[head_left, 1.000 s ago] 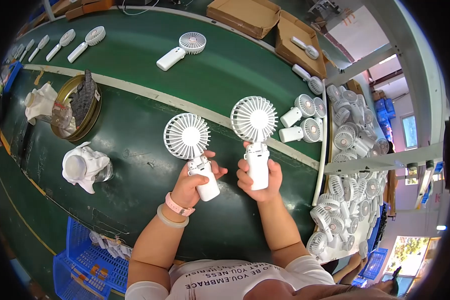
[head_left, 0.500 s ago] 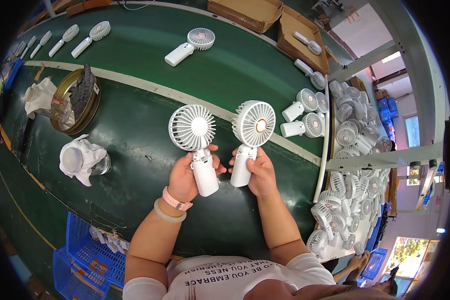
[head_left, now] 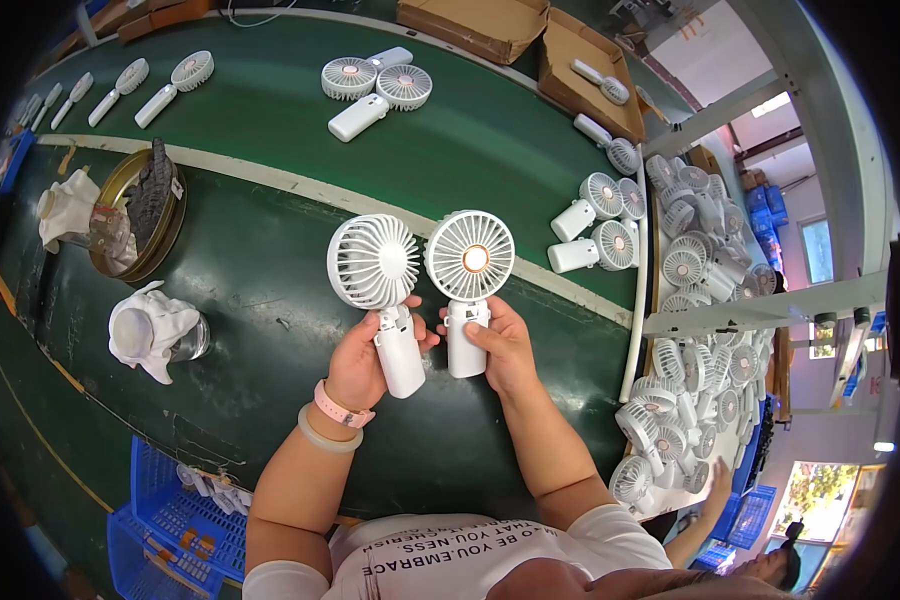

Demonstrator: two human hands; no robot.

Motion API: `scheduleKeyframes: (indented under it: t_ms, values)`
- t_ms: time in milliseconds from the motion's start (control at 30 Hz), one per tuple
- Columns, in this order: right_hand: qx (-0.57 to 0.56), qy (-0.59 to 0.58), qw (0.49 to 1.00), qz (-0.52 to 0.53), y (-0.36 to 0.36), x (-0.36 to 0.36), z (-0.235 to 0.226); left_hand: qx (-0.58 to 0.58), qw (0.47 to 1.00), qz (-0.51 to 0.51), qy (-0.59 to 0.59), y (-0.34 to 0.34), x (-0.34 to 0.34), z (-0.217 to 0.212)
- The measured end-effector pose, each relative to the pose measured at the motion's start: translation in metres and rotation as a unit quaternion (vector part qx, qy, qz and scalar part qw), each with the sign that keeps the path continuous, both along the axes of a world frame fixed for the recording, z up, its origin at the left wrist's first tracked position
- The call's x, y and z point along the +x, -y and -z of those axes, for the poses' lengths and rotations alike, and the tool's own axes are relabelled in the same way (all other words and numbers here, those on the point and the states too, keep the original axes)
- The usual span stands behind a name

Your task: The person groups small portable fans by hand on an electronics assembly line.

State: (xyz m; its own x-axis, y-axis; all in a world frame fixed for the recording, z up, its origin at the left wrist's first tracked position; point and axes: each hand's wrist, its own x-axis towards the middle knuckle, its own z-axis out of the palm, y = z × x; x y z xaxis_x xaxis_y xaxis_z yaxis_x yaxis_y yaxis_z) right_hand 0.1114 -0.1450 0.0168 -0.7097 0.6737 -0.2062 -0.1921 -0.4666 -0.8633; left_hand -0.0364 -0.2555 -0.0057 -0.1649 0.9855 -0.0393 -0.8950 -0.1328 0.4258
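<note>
My left hand [head_left: 362,362] is closed round the handle of a white handheld fan [head_left: 401,352], whose round cage is turned with its ribbed back toward me. In my right hand [head_left: 505,345] is a second white handheld fan [head_left: 467,350], its front grille with an orange-ringed centre facing me. Both fans stand upright side by side over the dark green worktop [head_left: 270,400], their cages nearly touching. My right thumb lies across the second fan's handle. The far fingers of each hand are partly hidden behind the handles.
Beyond a pale rail, the green conveyor belt [head_left: 270,60] carries several fans. To the left are a brass-coloured round tin [head_left: 175,225] and a cloth-covered jar [head_left: 188,340]. At right, many fans [head_left: 685,265] lie heaped. A blue basket [head_left: 160,480] sits low left; another person's arm [head_left: 705,515] is lower right.
Both fans have shifted slightly left in view; the right one has turned its grille more squarely toward me. Another fan now lies beside the single one on the belt. The other person's arm has moved.
</note>
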Motion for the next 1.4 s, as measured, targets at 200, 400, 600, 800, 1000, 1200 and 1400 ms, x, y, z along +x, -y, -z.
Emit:
scheduleKeyframes:
  t_ms: [200, 400, 600, 800, 1000, 1200, 1400]
  values:
    - [-0.006, 0.005, 1.000, 0.010, 0.000, -0.002, 0.000, -0.006, 0.999, -0.009, -0.053, 0.003, 0.002, 0.007]
    - [0.038, 0.079, 0.995, 0.052, 0.004, -0.002, 0.001, -0.045, 0.998, -0.007, -0.042, -0.002, 0.012, -0.006]
    - [0.497, 0.168, 0.848, -0.078, -0.025, 0.000, -0.025, -0.013, 0.997, 0.004, 0.076, 0.002, 0.002, 0.008]
    - [0.572, 0.637, 0.484, 0.181, -0.195, 0.014, -0.010, -0.058, 0.980, 0.014, 0.187, -0.003, 0.009, -0.001]
    - [0.604, 0.647, 0.447, 0.128, -0.203, -0.005, 0.011, -0.036, 0.975, 0.019, 0.220, 0.000, 0.005, 0.006]
    - [0.564, 0.500, 0.626, 0.200, -0.156, -0.003, 0.015, -0.045, 0.973, 0.042, 0.223, -0.001, 0.003, 0.006]
    - [-0.257, -0.162, 0.952, -0.030, -0.088, 0.017, -0.010, -0.029, 0.970, 0.070, 0.233, 0.001, -0.001, 0.008]
